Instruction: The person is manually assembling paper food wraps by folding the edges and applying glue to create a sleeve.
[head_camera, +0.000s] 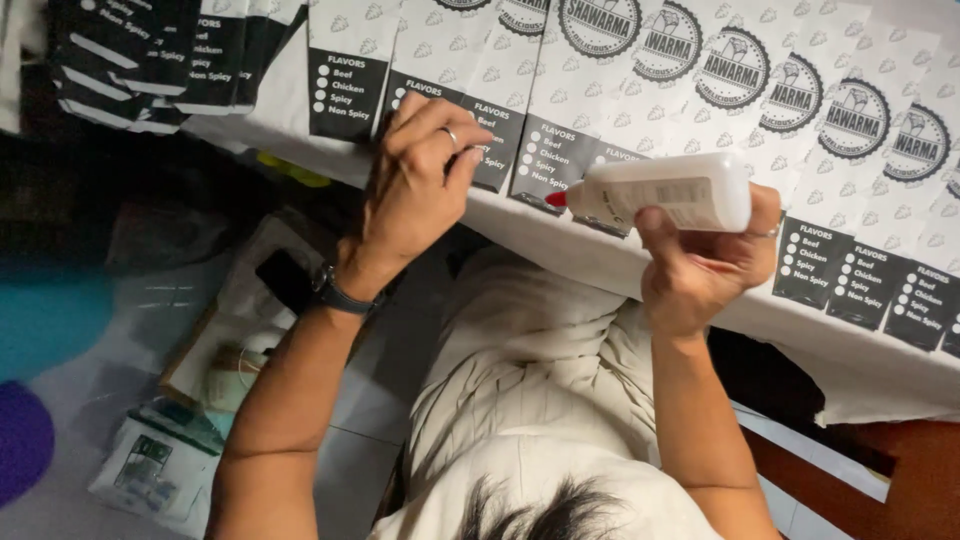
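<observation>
Dark hair (540, 510) below; right hand (700, 265) grips white glue bottle (665, 192).

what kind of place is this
Probably a small packaging or craft work table, perhaps for a food stall: overlapping rows of printed paper sleeves cover the cloth-covered table, the right hand holds a white glue bottle, and supplies litter the floor.

Small packaging workspace, printed paper food sleeves (700, 90) fanned along cloth-covered table (600, 265), tiled floor (370, 400) below
</observation>
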